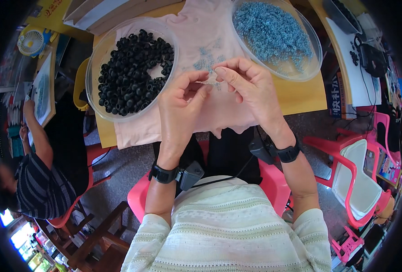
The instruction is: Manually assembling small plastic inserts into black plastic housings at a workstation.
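Note:
My left hand (183, 102) is closed in a pinch on a small thin pale piece (208, 83), too small to name exactly. Beside it, my right hand (251, 86) has thumb and forefinger pressed together; what they hold, if anything, is too small to make out. Both hands hover over a pale pink cloth (140, 133) on the table. Small blue pieces (205, 59) lie loose on the cloth just beyond my fingers. To the left, a round clear tub (92, 86) contains many black, hollow, cap-like parts (130, 68). At the right, another clear tub (316, 59) is heaped with tiny blue pieces (273, 34).
The yellow tabletop (305, 95) ends close to my lap. A cardboard box (101, 16) stands at the back left. On the left, a person in a striped shirt (42, 186) works at another table. Pink chairs (355, 181) stand at the right.

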A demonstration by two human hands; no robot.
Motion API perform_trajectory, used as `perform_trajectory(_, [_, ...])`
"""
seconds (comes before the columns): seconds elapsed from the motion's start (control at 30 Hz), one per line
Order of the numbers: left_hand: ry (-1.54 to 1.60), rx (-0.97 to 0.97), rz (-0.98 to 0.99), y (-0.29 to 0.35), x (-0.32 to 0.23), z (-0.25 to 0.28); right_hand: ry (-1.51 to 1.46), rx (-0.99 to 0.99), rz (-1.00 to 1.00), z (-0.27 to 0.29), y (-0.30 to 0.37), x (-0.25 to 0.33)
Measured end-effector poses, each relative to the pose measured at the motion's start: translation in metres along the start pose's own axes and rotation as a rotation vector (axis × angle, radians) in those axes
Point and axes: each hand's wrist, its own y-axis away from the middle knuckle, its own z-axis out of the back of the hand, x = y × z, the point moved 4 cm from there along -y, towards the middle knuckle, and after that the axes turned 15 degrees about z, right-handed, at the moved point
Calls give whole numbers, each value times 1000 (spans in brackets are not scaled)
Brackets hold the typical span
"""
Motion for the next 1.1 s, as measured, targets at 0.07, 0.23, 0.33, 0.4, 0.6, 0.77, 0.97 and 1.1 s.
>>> perform_trajectory(0.07, [-8,-13,6,2,-3,0,-13,3,2,1,1,2])
perform_trajectory(0.23, [6,-81,-11,6,-7,8,56,-14,54,5,4,2])
perform_trajectory(0.33, [-34,-187,-53,10,-14,26,236,-8,165,12,12,7])
perform_trajectory(0.4, [-47,-247,-41,12,-24,40,360,21,191,19,18,11])
perform_trajectory(0.6, [-210,-283,-164,12,-40,49,746,170,368,13,25,20])
perform_trajectory(0.77, [-735,-159,-442,8,-36,-1,965,204,472,6,23,22])
perform_trajectory(0.97, [-802,-213,-418,2,-26,-8,768,88,416,14,24,16])
perform_trajectory(1.1, [-808,-223,-400,-2,-24,-9,749,108,364,16,28,7])
